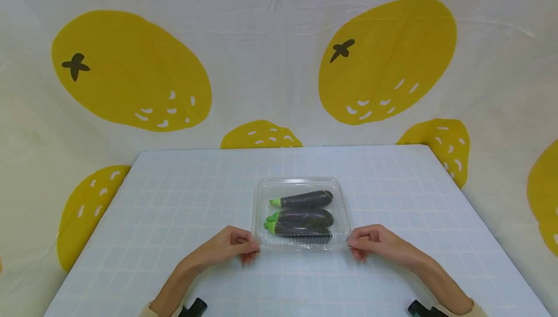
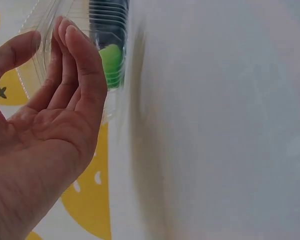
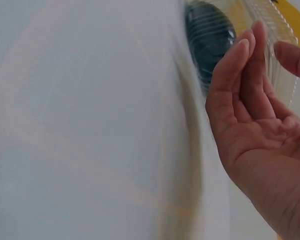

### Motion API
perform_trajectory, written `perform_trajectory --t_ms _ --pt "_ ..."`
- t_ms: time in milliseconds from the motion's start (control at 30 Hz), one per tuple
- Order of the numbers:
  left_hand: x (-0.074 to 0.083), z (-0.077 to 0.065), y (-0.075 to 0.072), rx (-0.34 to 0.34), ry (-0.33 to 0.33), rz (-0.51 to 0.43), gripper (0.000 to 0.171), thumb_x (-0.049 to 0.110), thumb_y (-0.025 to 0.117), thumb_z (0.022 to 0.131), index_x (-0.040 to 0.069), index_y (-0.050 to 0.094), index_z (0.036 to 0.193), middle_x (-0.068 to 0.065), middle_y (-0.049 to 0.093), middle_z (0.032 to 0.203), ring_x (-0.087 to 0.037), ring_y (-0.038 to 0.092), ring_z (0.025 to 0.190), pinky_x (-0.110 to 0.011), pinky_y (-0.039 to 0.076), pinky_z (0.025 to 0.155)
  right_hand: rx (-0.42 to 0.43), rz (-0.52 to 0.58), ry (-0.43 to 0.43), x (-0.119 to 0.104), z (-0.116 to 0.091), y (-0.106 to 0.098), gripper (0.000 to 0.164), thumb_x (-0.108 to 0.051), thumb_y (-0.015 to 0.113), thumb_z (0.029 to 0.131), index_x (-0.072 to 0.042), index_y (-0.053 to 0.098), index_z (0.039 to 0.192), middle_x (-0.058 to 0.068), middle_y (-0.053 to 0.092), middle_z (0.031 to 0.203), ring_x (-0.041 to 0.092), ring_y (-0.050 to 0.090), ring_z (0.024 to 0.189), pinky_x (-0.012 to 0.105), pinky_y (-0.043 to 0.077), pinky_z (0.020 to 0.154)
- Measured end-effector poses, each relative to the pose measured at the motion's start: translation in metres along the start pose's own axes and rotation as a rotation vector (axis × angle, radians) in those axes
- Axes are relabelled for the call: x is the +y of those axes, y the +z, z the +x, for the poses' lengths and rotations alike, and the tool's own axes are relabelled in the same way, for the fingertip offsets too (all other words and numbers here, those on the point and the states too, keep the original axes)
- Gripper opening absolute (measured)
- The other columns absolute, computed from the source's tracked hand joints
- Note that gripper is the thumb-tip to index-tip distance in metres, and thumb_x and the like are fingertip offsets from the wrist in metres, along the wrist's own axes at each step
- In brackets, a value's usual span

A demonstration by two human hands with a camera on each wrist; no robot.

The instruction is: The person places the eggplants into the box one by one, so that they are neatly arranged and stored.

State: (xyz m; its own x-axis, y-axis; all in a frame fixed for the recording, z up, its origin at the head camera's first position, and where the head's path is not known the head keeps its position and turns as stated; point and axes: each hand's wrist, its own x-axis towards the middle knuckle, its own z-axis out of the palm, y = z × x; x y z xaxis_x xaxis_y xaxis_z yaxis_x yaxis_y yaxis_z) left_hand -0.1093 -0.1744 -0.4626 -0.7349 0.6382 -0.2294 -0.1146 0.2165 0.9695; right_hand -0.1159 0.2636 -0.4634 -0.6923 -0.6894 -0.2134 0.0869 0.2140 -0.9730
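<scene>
A clear plastic clamshell box (image 1: 258, 196) sits on the table with three dark eggplants inside, each with a green stem end. One eggplant (image 1: 307, 199) lies toward the back, a second (image 1: 307, 218) in the middle, and the third (image 1: 298, 229) along the ribbed front wall. At the box's front left corner my left hand (image 1: 237, 245) pinches the rim between thumb and fingers. My right hand (image 1: 368, 242) grips the front right corner likewise. Both wrist views show the thumb (image 2: 20, 50) on one side of the rim and the fingers (image 3: 230, 75) on the other.
A pale, faintly checked cloth (image 1: 183, 186) covers the table. Behind it hangs a white backdrop (image 1: 266, 65) printed with large yellow fruits. Dark wrist devices (image 1: 194, 307) show at the bottom edge, near the beige sleeves.
</scene>
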Motion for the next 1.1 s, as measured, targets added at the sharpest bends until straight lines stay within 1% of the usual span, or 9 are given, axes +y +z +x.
perform_trajectory --t_ms 200,333,467,567,700,900,1100 --pt "0.0024 -0.0008 0.0012 0.006 -0.040 -0.047 0.036 0.027 0.067 0.101 -0.009 0.073 0.102 -0.012 0.072 0.089 -0.014 0.063 0.074 -0.026 0.057 0.071 -0.010 0.036 0.009 0.0007 0.0009 0.0013 0.031 -0.015 0.052 0.109 0.014 0.063 0.104 0.004 0.066 0.085 0.010 0.062 0.078 0.031 0.058 0.075" --pt "0.0041 -0.0010 0.0022 0.023 -0.058 -0.071 0.037 0.026 0.069 0.100 -0.010 0.073 0.101 -0.013 0.072 0.088 -0.014 0.064 0.073 -0.026 0.058 0.070 -0.011 0.063 0.009 0.0004 0.0009 0.0015 0.034 -0.014 0.052 0.108 0.019 0.059 0.104 0.001 0.063 0.083 0.009 0.060 0.078 0.027 0.056 0.077" --pt "0.0053 -0.0011 0.0030 0.030 -0.051 -0.084 0.035 0.023 0.070 0.100 -0.012 0.073 0.101 -0.015 0.072 0.088 -0.014 0.064 0.072 -0.026 0.058 0.069 -0.008 0.092 -0.017 -0.0021 0.0000 0.0016 0.033 -0.010 0.053 0.107 0.023 0.055 0.102 -0.001 0.063 0.082 0.007 0.060 0.077 0.025 0.056 0.076" --pt "0.0059 -0.0015 0.0039 0.028 -0.032 -0.088 0.032 0.019 0.070 0.100 -0.013 0.073 0.101 -0.015 0.071 0.087 -0.014 0.064 0.072 -0.025 0.058 0.069 -0.011 0.103 -0.038 -0.0028 -0.0005 0.0011 0.031 -0.007 0.053 0.106 0.023 0.055 0.100 -0.001 0.064 0.081 0.007 0.060 0.076 0.026 0.056 0.075" --pt "0.0069 -0.0020 0.0047 0.030 -0.024 -0.090 0.031 0.017 0.069 0.100 -0.014 0.072 0.101 -0.013 0.071 0.086 -0.013 0.063 0.072 -0.024 0.058 0.068 -0.016 0.111 -0.028 -0.0019 -0.0002 -0.0001 0.030 -0.007 0.054 0.106 0.022 0.055 0.099 -0.002 0.064 0.080 0.008 0.060 0.076 0.026 0.057 0.074" --pt "0.0072 -0.0018 0.0040 0.021 -0.022 -0.081 0.033 0.018 0.068 0.101 -0.014 0.071 0.102 -0.012 0.070 0.086 -0.012 0.063 0.072 -0.024 0.057 0.069 -0.020 0.129 -0.018 -0.0006 -0.0001 -0.0001 0.033 -0.008 0.053 0.106 0.025 0.052 0.101 -0.002 0.065 0.081 0.007 0.060 0.077 0.025 0.056 0.075" --pt "0.0043 -0.0017 0.0016 -0.004 -0.022 -0.051 0.035 0.023 0.067 0.102 -0.012 0.072 0.102 -0.013 0.071 0.089 -0.013 0.064 0.074 -0.025 0.058 0.072 -0.021 0.117 0.034 -0.0009 -0.0004 0.0007 0.036 -0.012 0.053 0.107 0.024 0.052 0.103 -0.002 0.062 0.081 0.007 0.060 0.076 0.025 0.055 0.076"
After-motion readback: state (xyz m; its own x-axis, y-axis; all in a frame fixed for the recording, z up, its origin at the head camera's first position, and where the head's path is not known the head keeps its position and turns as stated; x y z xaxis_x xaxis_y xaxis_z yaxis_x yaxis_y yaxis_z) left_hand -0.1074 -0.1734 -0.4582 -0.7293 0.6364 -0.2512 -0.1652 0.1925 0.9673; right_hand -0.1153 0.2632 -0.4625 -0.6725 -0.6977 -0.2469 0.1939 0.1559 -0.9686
